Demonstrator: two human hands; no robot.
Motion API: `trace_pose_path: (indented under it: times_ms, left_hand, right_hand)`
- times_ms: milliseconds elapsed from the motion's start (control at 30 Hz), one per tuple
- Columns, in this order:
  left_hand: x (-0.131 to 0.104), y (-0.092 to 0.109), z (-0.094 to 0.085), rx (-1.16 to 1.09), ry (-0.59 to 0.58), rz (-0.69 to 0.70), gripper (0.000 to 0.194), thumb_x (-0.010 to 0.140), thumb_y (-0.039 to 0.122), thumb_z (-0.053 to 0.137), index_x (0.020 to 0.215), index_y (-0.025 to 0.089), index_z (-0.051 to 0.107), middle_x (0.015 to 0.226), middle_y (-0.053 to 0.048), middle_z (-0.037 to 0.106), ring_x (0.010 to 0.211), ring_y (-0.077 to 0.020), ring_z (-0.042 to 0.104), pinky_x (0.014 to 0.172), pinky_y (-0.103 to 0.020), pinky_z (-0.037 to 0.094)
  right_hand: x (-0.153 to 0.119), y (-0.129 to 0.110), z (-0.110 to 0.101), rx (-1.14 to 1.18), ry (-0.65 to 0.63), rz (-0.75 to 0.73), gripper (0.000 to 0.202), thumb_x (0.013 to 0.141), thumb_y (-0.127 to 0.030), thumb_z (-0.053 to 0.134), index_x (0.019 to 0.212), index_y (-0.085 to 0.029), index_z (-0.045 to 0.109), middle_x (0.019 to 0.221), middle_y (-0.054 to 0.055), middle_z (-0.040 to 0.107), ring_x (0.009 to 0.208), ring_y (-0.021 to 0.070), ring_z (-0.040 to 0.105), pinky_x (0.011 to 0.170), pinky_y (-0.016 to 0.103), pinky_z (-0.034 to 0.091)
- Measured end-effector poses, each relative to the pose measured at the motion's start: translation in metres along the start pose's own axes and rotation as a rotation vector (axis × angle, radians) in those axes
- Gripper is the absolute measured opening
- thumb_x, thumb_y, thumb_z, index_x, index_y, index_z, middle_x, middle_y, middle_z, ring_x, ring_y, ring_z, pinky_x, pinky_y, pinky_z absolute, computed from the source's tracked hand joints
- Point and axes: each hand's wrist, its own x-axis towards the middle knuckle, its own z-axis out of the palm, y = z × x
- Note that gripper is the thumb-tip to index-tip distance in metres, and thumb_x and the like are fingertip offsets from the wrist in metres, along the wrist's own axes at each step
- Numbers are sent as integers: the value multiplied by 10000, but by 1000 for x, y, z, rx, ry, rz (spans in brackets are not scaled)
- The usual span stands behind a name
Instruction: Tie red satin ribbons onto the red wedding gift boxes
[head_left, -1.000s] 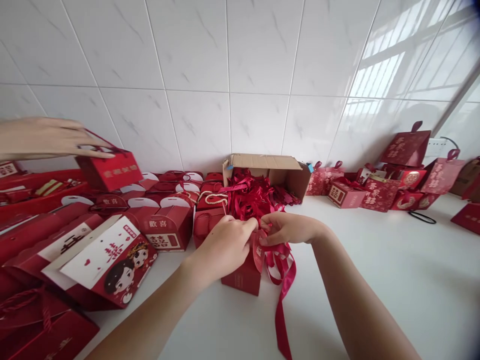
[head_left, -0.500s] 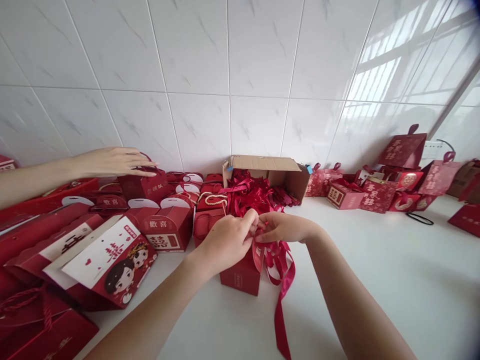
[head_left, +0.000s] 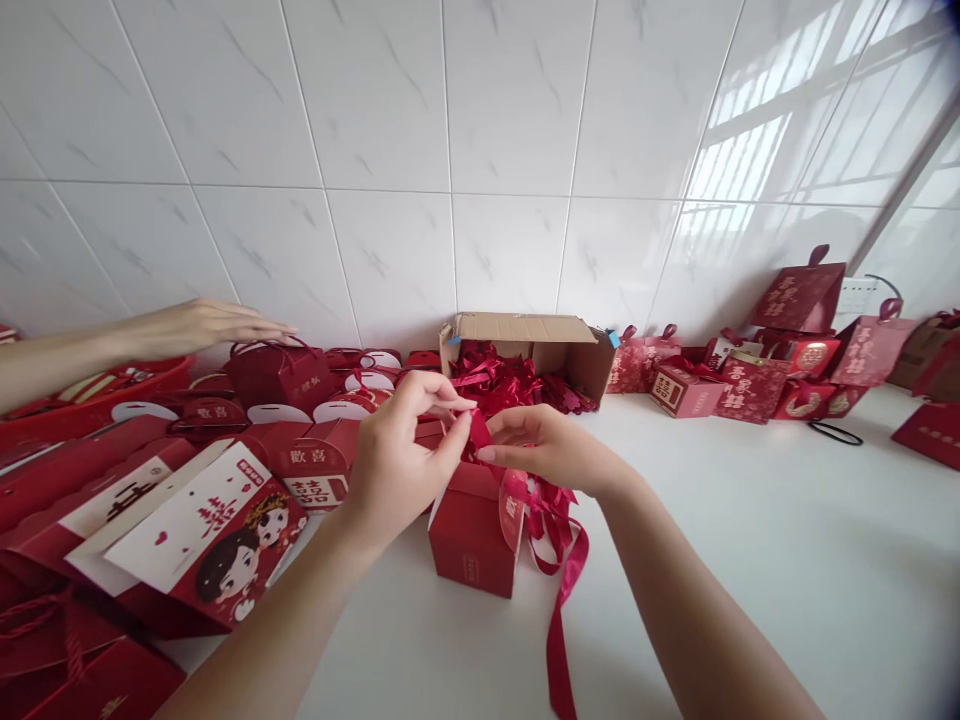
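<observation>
A small red box (head_left: 474, 535) stands on the white table in front of me, its top flaps partly raised. My left hand (head_left: 412, 450) pinches a red ribbon (head_left: 478, 432) between thumb and index finger above the box. Close by on the right, my right hand (head_left: 544, 445) has its fingers curled behind the ribbon, the thumb stretched toward it; whether it grips anything is hidden. A long loose ribbon (head_left: 559, 640) hangs from a tangle at the box's right side and runs toward the front.
Behind is a cardboard box (head_left: 525, 328) full of red ribbons. Many red gift boxes (head_left: 315, 465) crowd the left; more (head_left: 757, 385) stand back right. Another person's hand (head_left: 217, 325) reaches over a red handled box (head_left: 279, 378) at left.
My left hand has lifted and moved left, drawing the ribbon up from the box. My right hand has come slightly apart from it. The other person's hand has risen off the handled box.
</observation>
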Motion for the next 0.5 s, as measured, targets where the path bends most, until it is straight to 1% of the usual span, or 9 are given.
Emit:
trace_pose_path:
  times_ms: [67, 100, 133, 167, 233, 300, 367, 433, 500]
  left_hand:
    - [3, 0, -6, 50, 10, -9, 132, 824, 182, 588, 890, 210, 477, 867, 0, 704, 822, -148, 697, 753, -244, 516]
    - [5, 0, -10, 108, -12, -36, 136, 820, 218, 592, 895, 212, 479, 883, -6, 698, 830, -160, 689, 728, -250, 511]
    - [7, -1, -14, 187, -67, -84, 149, 816, 268, 596, 896, 216, 481, 885, -9, 690, 820, -174, 681, 683, -255, 501]
    - [8, -2, -19, 275, -154, -152, 172, 813, 330, 593, 889, 220, 486, 871, -9, 682, 788, -186, 671, 625, -257, 482]
    - [11, -6, -29, 424, -414, -322, 257, 803, 472, 565, 853, 228, 507, 811, -3, 670, 692, -196, 644, 523, -255, 420]
    - [13, -12, -36, 473, -695, -463, 371, 779, 599, 521, 798, 229, 548, 747, -4, 667, 621, -197, 616, 474, -253, 367]
    - [13, -19, -39, 468, -892, -534, 448, 744, 664, 502, 735, 225, 595, 711, -15, 670, 598, -200, 601, 461, -256, 333]
    - [13, -26, -38, 455, -984, -551, 465, 734, 666, 497, 685, 222, 625, 679, -23, 667, 580, -197, 585, 460, -258, 304]
    - [13, -30, -36, 430, -1006, -536, 453, 755, 640, 479, 677, 225, 645, 665, -20, 665, 573, -190, 575, 466, -258, 294]
  right_hand:
    - [1, -3, 5, 45, 60, -35, 231, 780, -380, 697, 761, -153, 658, 681, -17, 608, 633, 110, 547, 601, 236, 426]
    - [0, -4, 4, 56, 107, -58, 242, 778, -384, 699, 734, -149, 658, 646, -24, 589, 595, 100, 522, 569, 230, 406]
    - [-3, -6, 2, 69, 154, -80, 251, 783, -391, 695, 730, -148, 663, 638, -23, 585, 579, 97, 509, 551, 229, 394]
    - [-7, -9, -2, 86, 198, -101, 258, 792, -400, 688, 736, -149, 670, 645, -17, 591, 580, 99, 508, 545, 231, 390]
    - [-17, -14, -13, 103, 280, -145, 257, 814, -407, 673, 754, -157, 683, 679, -1, 614, 624, 112, 535, 566, 238, 407]
    - [-29, -19, -23, 98, 357, -203, 228, 837, -387, 662, 768, -173, 697, 709, 12, 638, 685, 129, 574, 611, 248, 440]
    - [-39, -22, -31, 82, 435, -289, 194, 853, -353, 656, 762, -190, 708, 731, 17, 658, 724, 140, 604, 644, 258, 470]
    - [-47, -25, -36, 56, 515, -375, 143, 854, -313, 664, 775, -208, 723, 755, 18, 679, 755, 151, 630, 672, 271, 498]
    - [-53, -26, -39, 35, 603, -457, 100, 842, -273, 681, 771, -224, 730, 756, 13, 691, 764, 157, 648, 693, 286, 521]
